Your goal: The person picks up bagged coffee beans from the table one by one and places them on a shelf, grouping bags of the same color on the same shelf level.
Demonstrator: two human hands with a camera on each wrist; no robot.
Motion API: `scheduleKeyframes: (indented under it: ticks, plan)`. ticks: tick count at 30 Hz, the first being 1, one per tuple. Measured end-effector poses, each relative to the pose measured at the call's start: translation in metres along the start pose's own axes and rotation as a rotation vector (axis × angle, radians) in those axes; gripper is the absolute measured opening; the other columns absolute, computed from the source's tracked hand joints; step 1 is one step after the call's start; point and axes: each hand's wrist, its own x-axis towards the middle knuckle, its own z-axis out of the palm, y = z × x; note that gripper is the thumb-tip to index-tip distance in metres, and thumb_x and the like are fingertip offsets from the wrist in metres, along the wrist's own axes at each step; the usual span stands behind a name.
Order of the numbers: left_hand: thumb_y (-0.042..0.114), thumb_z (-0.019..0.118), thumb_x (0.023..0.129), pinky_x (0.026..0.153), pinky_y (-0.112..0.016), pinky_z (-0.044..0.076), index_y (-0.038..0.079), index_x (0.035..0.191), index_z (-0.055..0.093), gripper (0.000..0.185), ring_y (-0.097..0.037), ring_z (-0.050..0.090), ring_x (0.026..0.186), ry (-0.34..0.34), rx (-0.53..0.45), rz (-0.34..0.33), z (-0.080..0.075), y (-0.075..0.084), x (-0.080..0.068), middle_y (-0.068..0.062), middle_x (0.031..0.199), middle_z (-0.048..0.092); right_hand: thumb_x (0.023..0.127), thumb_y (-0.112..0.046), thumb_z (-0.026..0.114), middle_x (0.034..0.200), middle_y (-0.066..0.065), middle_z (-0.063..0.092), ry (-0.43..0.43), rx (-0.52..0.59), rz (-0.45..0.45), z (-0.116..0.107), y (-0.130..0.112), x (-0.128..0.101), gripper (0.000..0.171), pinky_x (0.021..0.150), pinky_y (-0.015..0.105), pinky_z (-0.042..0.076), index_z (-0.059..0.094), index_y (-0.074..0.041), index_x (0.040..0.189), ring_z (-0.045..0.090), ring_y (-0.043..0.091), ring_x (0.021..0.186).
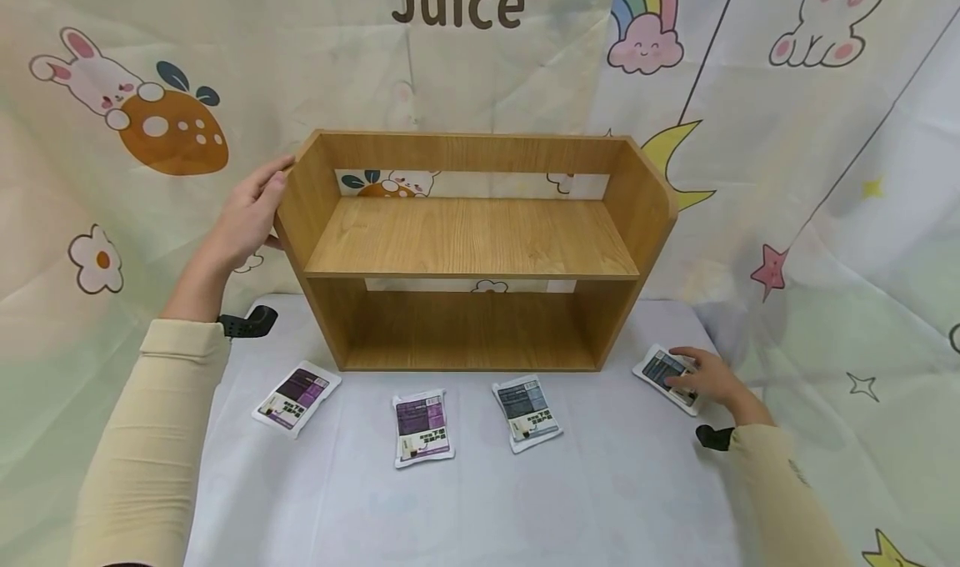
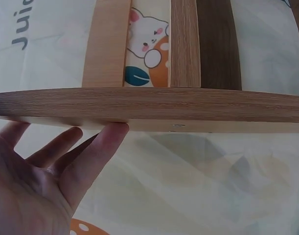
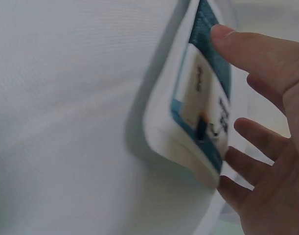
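Observation:
A two-tier wooden shelf [image 1: 472, 238] stands at the back of the table. My left hand [image 1: 251, 208] touches the outside of its left side panel [image 2: 154, 105], high up; in the left wrist view the fingers lie spread and fairly straight against the panel. At the right, my right hand [image 1: 708, 377] rests on a white packet with a blue-grey label [image 1: 667, 375]. In the right wrist view the thumb [image 3: 237, 46] lies on the face of that packet [image 3: 193, 107], and loosely bent fingertips [image 3: 232, 156] meet its edge.
In front of the shelf lie a purple-labelled packet [image 1: 296, 398] at left, another purple-labelled packet [image 1: 422, 428] and a blue-grey one [image 1: 527, 413] near the middle. They are on a white-covered table [image 1: 480, 517]. A printed cloth [image 1: 262, 58] hangs behind and around it.

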Motion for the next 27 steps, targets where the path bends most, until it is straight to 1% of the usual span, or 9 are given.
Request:
scheduleKeyframes:
  ticks: [5,8,10,14,17,20,22,27]
  plan:
    - [0.050,0.028,0.103,0.054,-0.035,0.054,0.031,0.154,0.025,0.055,-0.048,0.047,0.113,0.000,0.026,0.011,0.001,-0.001,0.005,-0.022,0.143,0.036,0.082,-0.032,0.078,0.140,0.038,0.034,-0.007,0.013,0.022,0.007,0.008,0.003,0.074,0.094,0.068,0.032,0.044,0.003,0.139,0.033,0.057,0.124]
    - [0.051,0.027,0.103,0.055,-0.034,0.053,0.031,0.154,0.025,0.055,-0.049,0.047,0.113,0.000,0.033,0.010,0.002,-0.001,0.004,-0.022,0.143,0.035,0.081,-0.035,0.079,0.139,0.038,0.034,-0.013,0.021,0.044,0.009,0.006,0.002,0.080,0.093,0.067,0.034,0.042,0.001,0.142,0.034,0.056,0.123]
    - [0.051,0.027,0.103,0.055,-0.034,0.053,0.031,0.154,0.025,0.055,-0.049,0.047,0.113,0.000,0.025,0.012,0.002,-0.001,0.003,-0.022,0.143,0.035,0.080,-0.036,0.080,0.139,0.038,0.034,-0.007,0.029,0.037,0.010,0.004,0.002,0.083,0.093,0.067,0.034,0.041,0.000,0.143,0.035,0.055,0.123]
    - [0.050,0.026,0.103,0.055,-0.032,0.052,0.030,0.154,0.025,0.055,-0.050,0.046,0.113,0.001,0.010,0.016,0.002,-0.002,0.003,-0.023,0.143,0.034,0.075,-0.037,0.084,0.140,0.035,0.036,0.028,0.020,-0.012,0.016,0.004,0.002,0.086,0.095,0.065,0.032,0.043,-0.001,0.142,0.037,0.051,0.121]
    - [0.050,0.026,0.103,0.055,-0.030,0.052,0.031,0.154,0.025,0.055,-0.050,0.046,0.114,0.006,0.013,0.018,0.003,-0.002,0.003,-0.023,0.143,0.034,0.074,-0.038,0.085,0.141,0.034,0.035,0.044,0.016,-0.003,0.020,0.005,0.002,0.088,0.097,0.065,0.030,0.044,-0.003,0.142,0.037,0.048,0.121]
    - [0.051,0.025,0.103,0.056,-0.029,0.051,0.032,0.154,0.025,0.055,-0.049,0.046,0.114,0.012,0.022,0.012,0.004,-0.002,0.003,-0.023,0.143,0.035,0.073,-0.041,0.085,0.144,0.033,0.033,0.036,0.045,0.045,0.023,0.003,0.001,0.089,0.098,0.066,0.028,0.043,-0.007,0.144,0.035,0.048,0.122]
    - [0.051,0.025,0.103,0.056,-0.029,0.050,0.032,0.154,0.025,0.054,-0.049,0.046,0.115,0.013,0.025,0.009,0.004,-0.003,0.003,-0.022,0.144,0.035,0.073,-0.042,0.084,0.145,0.034,0.031,0.026,0.067,0.060,0.023,0.000,-0.001,0.089,0.098,0.067,0.027,0.044,-0.008,0.144,0.033,0.049,0.123]
    - [0.050,0.023,0.103,0.056,-0.029,0.050,0.031,0.154,0.024,0.055,-0.048,0.046,0.115,0.017,0.017,0.002,0.005,-0.006,0.004,-0.023,0.143,0.036,0.073,-0.044,0.084,0.146,0.036,0.028,0.018,0.120,0.047,0.026,-0.009,-0.006,0.086,0.097,0.070,0.025,0.046,-0.008,0.142,0.028,0.053,0.127]
